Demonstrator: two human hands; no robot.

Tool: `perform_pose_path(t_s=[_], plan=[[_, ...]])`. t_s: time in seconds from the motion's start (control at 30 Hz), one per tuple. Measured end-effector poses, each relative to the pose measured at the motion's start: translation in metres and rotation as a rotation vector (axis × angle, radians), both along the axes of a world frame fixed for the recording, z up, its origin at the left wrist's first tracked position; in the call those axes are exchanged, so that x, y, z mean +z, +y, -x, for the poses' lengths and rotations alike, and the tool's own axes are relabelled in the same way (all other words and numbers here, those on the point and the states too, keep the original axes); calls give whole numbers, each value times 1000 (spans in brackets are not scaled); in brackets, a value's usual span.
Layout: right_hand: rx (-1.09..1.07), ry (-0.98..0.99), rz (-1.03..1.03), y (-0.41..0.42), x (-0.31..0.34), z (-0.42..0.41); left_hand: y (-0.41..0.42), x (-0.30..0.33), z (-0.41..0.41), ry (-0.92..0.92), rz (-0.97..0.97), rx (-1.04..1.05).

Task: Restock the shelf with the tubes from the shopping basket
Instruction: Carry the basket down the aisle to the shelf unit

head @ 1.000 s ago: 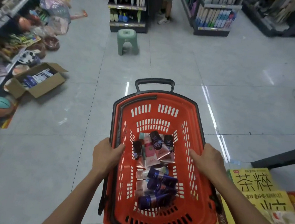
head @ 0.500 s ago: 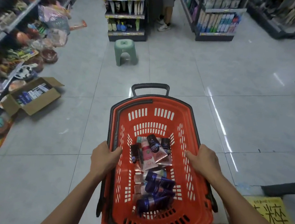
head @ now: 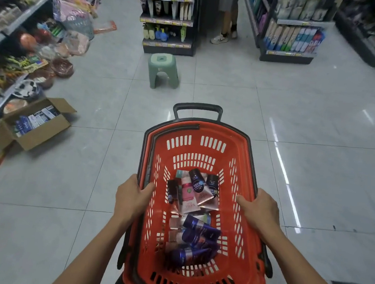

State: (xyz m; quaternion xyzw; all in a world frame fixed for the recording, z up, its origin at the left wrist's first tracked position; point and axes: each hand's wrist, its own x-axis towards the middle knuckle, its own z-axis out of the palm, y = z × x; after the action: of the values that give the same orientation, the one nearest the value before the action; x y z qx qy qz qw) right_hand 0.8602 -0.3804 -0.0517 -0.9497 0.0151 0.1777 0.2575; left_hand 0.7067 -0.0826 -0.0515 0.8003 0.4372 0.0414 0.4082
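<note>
A person carried an orange shopping basket (head: 194, 274) down a store aisle, seen from above at the lower centre of the frame. The left hand (head: 130, 196) gripped the basket's left rim, thumb hooked over the inside edge and fingers curled under the black trim. The right hand (head: 260, 211) clasped the right rim in the same way, thumb lying along the inner wall. Both forearms reached in from the bottom corners of the frame.

Inside the basket lay a loose heap of tubes (head: 195, 218): pink and dark-capped ones towards the far end, blue and purple ones piled nearer the person. A black pull handle (head: 197, 108) stood at the basket's far end.

The grey tiled floor (head: 308, 106) filled most of the frame. A green plastic stool (head: 163, 71) stood on it at upper centre, in front of a dark shelf (head: 168, 19) of hanging goods. At the left edge, an open cardboard box (head: 33, 125) of packaged items sat on the floor beside a shelf crowded with toys and balls. At upper right, another shelf unit (head: 293, 38) held rows of boxed products, and the legs and sneakers of a second person (head: 226, 21) showed between the two far units.
</note>
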Motion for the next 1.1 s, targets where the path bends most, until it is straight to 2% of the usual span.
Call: perform_pose_path(t_s=[0.63, 0.9, 1.1], plan=[[-95, -36, -4, 224, 16, -231, 245, 15, -261, -30, 58, -139], [-105, -27, -29, 270, 8, -324, 289, 11, -363, -25, 55, -129], [-87, -16, -61, 287, -6, -430, 303, 6, -465, -5, 25, -116]])
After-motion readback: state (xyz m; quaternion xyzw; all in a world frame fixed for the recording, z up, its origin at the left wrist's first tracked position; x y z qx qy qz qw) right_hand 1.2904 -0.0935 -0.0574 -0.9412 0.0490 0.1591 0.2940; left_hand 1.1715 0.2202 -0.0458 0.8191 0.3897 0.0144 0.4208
